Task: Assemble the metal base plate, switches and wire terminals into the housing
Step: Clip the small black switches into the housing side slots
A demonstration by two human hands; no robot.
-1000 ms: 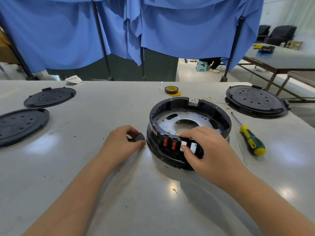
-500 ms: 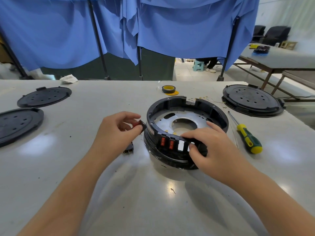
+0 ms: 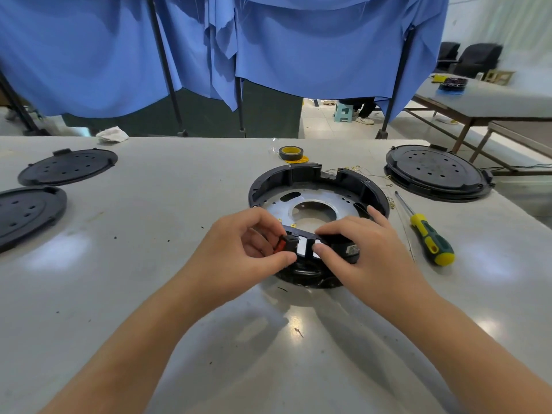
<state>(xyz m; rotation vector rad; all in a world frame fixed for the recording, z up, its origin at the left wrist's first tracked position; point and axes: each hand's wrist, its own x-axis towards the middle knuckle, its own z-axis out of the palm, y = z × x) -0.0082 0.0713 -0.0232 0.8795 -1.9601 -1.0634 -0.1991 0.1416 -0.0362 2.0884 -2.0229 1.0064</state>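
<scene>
At frame centre, the metal plate (image 3: 316, 201) already sits inside the housing (image 3: 301, 174); left hand (image 3: 239, 249) fingers pinch a switch (image 3: 288, 243) at its front slot, right hand (image 3: 367, 249) gripping the rim; wire terminals seemingly remain.

Screwdriver (image 3: 427, 234), tape roll (image 3: 291, 153), three black lids on table (image 3: 149, 234)

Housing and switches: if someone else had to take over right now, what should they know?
Left hand pinches a black switch at the housing front wall.
Right hand grips the front wall beside the open slots.
Metal base plate lies inside the housing.
Wire terminals lie loose on the table behind it; screwdriver to its right.
Done: base plate in.
Left: seat this switch, fill the empty slots, fit the terminals.
</scene>
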